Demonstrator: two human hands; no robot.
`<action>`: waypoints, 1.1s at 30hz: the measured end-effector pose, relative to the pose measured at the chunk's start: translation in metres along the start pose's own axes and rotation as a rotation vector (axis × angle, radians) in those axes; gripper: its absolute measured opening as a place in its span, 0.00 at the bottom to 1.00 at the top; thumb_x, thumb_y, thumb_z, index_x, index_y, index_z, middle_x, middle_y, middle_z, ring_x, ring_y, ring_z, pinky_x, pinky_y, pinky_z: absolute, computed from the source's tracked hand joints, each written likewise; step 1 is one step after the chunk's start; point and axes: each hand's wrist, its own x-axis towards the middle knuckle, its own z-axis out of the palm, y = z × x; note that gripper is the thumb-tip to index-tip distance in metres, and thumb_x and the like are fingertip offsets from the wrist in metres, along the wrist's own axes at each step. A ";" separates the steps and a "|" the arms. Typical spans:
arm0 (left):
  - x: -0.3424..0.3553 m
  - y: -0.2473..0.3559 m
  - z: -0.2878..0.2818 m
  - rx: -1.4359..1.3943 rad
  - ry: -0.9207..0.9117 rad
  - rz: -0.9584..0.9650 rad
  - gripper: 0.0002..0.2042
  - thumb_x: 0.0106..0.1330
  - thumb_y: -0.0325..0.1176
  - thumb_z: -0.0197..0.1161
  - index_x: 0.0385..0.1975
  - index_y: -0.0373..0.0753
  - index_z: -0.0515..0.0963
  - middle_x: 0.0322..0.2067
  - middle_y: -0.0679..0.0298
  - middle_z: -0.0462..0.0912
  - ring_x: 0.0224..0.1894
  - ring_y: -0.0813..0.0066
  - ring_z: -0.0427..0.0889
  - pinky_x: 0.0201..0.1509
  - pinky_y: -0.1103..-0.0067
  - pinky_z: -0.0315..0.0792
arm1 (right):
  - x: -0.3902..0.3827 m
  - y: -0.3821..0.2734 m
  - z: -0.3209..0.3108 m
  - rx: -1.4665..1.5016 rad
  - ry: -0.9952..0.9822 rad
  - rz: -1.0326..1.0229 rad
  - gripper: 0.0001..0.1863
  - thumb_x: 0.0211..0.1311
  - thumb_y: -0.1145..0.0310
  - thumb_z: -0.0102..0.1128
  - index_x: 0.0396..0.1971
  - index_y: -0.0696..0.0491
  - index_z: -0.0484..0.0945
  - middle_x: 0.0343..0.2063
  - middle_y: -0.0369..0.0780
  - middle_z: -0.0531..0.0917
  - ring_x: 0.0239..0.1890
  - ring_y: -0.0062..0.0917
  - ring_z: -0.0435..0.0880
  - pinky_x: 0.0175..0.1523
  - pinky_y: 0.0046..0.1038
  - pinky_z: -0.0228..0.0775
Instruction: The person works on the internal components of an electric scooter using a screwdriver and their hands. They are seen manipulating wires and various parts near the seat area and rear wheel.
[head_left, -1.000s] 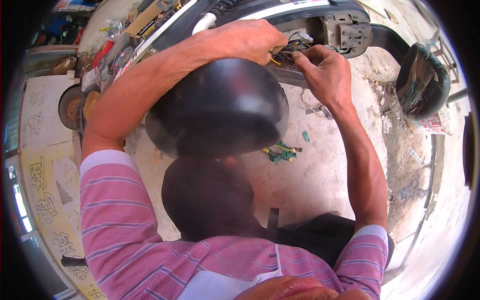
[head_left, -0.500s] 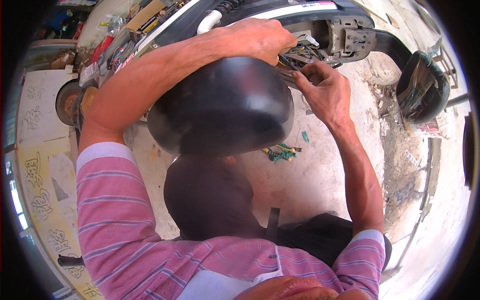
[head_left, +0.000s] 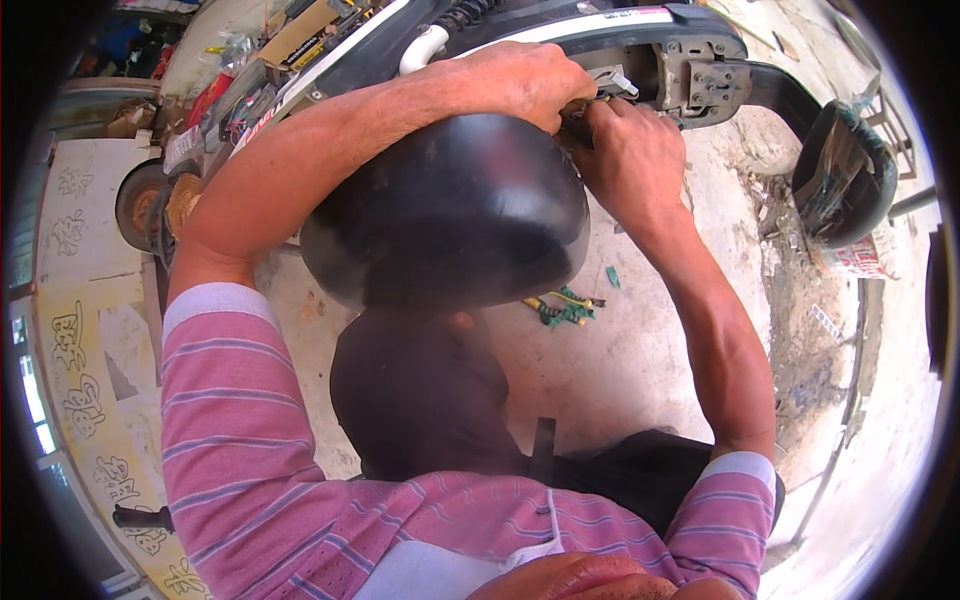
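Observation:
Both hands meet at an opening in the side of a scooter, just beyond a glossy black rounded part that looks like its seat. My left hand reaches over the far edge of the seat with its fingers curled in. Close against its fingertips, my right hand is closed, knuckles up, thumb and index finger pressed together. A dark piece shows between the two hands, too covered to name. Beside the fingers a white connector sticks out of the opening, and the wiring around it is mostly hidden.
A metal bracket with bolts is at the scooter's right end, leading to a black curved part. A cardboard box and tools lie at the upper left. Green and yellow scraps lie on the concrete floor. A wheel stands at left.
My right hand has moved up and left to my left hand, turning knuckles up and covering the wires that showed before. My left hand has hardly moved.

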 end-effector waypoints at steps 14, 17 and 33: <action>0.003 -0.001 0.003 -0.038 0.009 -0.023 0.11 0.54 0.28 0.65 0.39 0.38 0.83 0.34 0.49 0.87 0.41 0.47 0.86 0.45 0.59 0.79 | -0.014 0.004 0.000 0.095 0.167 0.009 0.09 0.49 0.64 0.76 0.27 0.47 0.82 0.25 0.36 0.81 0.32 0.36 0.82 0.37 0.37 0.74; 0.004 -0.001 0.000 -0.038 0.016 0.006 0.11 0.54 0.28 0.65 0.38 0.37 0.83 0.34 0.49 0.87 0.41 0.47 0.86 0.44 0.59 0.79 | -0.013 0.004 0.000 0.103 0.205 0.011 0.09 0.49 0.65 0.76 0.27 0.47 0.82 0.25 0.36 0.81 0.32 0.36 0.82 0.37 0.37 0.74; 0.015 -0.014 0.014 -0.103 0.104 0.110 0.06 0.55 0.28 0.62 0.33 0.39 0.80 0.25 0.50 0.84 0.34 0.46 0.86 0.39 0.59 0.78 | -0.057 -0.012 -0.005 0.928 -0.143 0.713 0.09 0.63 0.69 0.68 0.39 0.57 0.86 0.16 0.32 0.77 0.20 0.12 0.71 0.27 0.25 0.66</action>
